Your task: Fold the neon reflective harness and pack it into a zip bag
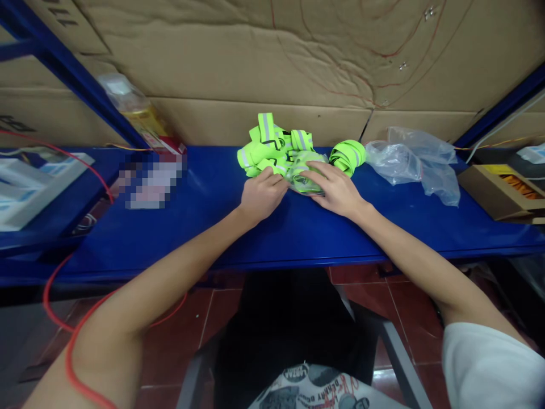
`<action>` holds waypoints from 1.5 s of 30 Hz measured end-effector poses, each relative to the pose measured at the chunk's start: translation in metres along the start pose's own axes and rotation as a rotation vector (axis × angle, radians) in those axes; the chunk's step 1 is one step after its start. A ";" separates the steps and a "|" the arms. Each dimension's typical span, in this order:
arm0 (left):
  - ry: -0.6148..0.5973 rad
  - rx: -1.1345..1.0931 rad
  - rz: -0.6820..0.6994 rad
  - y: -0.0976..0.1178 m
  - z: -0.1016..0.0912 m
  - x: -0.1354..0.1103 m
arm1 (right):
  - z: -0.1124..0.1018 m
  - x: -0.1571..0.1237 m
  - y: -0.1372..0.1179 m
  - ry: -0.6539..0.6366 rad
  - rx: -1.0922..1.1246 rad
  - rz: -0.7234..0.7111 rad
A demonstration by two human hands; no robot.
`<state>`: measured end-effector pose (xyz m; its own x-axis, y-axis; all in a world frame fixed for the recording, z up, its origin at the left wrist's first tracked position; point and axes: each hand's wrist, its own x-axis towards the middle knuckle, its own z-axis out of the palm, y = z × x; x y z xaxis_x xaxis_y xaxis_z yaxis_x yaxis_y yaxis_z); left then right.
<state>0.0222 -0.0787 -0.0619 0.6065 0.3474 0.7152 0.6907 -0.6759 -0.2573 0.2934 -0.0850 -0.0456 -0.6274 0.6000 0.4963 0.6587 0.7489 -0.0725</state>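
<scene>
Head view: both hands on neon-green reflective strap bundle (281,152) at bench (213,227) back edge.
Left hand (261,196) pinches strap edge; right hand (334,187) flat, open, pressing bagged part. Best keep it pinned, folds tight.

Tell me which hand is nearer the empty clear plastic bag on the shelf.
Right. The right hand rests on the neon straps, just left of the clear plastic bag; the left hand sits farther left.

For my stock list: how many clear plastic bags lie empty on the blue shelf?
1 for sure: the crumpled clear bag right of the right hand. More may hide inside that heap.
</scene>
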 end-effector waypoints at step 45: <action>0.077 -0.520 -0.274 0.009 0.007 0.005 | -0.030 0.002 0.013 0.281 0.139 -0.066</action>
<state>0.0344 -0.0785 -0.0652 0.3895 0.5194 0.7606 0.5224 -0.8047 0.2820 0.3133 -0.0832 -0.0196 -0.5147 0.4623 0.7220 0.5456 0.8263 -0.1402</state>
